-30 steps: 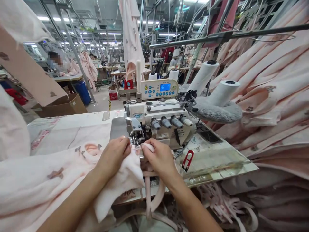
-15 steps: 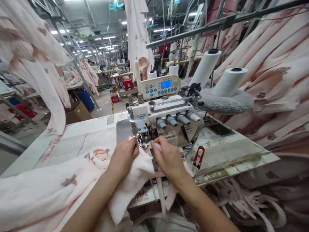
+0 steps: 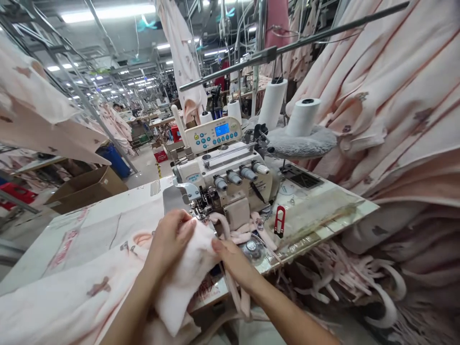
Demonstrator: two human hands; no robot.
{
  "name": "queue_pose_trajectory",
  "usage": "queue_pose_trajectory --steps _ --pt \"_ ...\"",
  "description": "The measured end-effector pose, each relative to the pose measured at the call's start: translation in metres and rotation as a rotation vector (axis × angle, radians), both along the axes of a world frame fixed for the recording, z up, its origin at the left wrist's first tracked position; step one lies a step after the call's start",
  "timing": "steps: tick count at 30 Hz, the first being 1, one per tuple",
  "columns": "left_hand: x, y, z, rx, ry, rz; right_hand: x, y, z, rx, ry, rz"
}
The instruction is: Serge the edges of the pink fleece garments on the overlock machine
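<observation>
Pale pink fleece fabric point(image 3: 190, 268) with brown printed patches lies over the left of the table and up to the sewing machine point(image 3: 230, 172), an overlock type marked JACK. My left hand point(image 3: 172, 239) is closed on the fabric just in front of the presser foot point(image 3: 199, 211). At the fabric's right edge, my right hand point(image 3: 232, 261) pinches it between thumb and fingers, slightly lower and nearer to me. A narrow pink strip point(image 3: 222, 224) loops beside the needle area and hangs over the table edge. The fabric under the foot is partly hidden by my left hand.
Red-handled thread snips point(image 3: 279, 221) lie right of the machine. White thread cones point(image 3: 304, 117) stand behind it. Pink garments point(image 3: 388, 110) hang at the right, and a bundle of strips point(image 3: 345, 273) hangs below the table. A cardboard box point(image 3: 86, 187) stands beyond the table's left edge.
My right hand has moved away from the needle area, down toward me along the fabric's edge. The pink strip beside the foot now shows. The whole view has shifted and tilted.
</observation>
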State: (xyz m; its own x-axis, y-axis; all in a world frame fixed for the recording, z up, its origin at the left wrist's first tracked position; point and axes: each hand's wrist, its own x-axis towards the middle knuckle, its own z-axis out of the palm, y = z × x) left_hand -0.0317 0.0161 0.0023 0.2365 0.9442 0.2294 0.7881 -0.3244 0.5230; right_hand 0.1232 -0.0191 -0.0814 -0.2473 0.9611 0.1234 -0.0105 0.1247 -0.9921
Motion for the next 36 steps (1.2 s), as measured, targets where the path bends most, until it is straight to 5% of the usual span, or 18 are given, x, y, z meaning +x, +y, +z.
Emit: queue_pose_trajectory --steps 2,8,16,22,27,33,36 --pt "0.001 -0.001 0.002 -0.015 -0.003 0.011 -0.001 -0.003 0.008 -0.056 0.080 0.011" --pt "0.004 -0.003 0.002 -0.082 -0.017 0.092 0.008 -0.016 0.017 -0.049 0.174 -0.287" --pt "0.009 0.009 0.005 -0.008 0.075 0.133 0.007 -0.002 0.007 -0.150 0.302 -0.107" --pt "0.015 -0.048 -0.014 0.516 0.207 -0.009 0.018 -0.016 0.005 -0.157 0.301 0.035" --pt "0.023 -0.090 -0.048 0.522 0.245 -0.090 0.022 -0.029 0.004 -0.031 0.106 -0.038" --pt "0.030 -0.092 -0.036 0.673 0.124 -0.134 0.021 -0.037 0.012 0.004 0.108 -0.101" --pt "0.032 -0.097 -0.034 0.693 0.121 -0.186 0.021 -0.043 0.017 -0.103 0.228 -0.054"
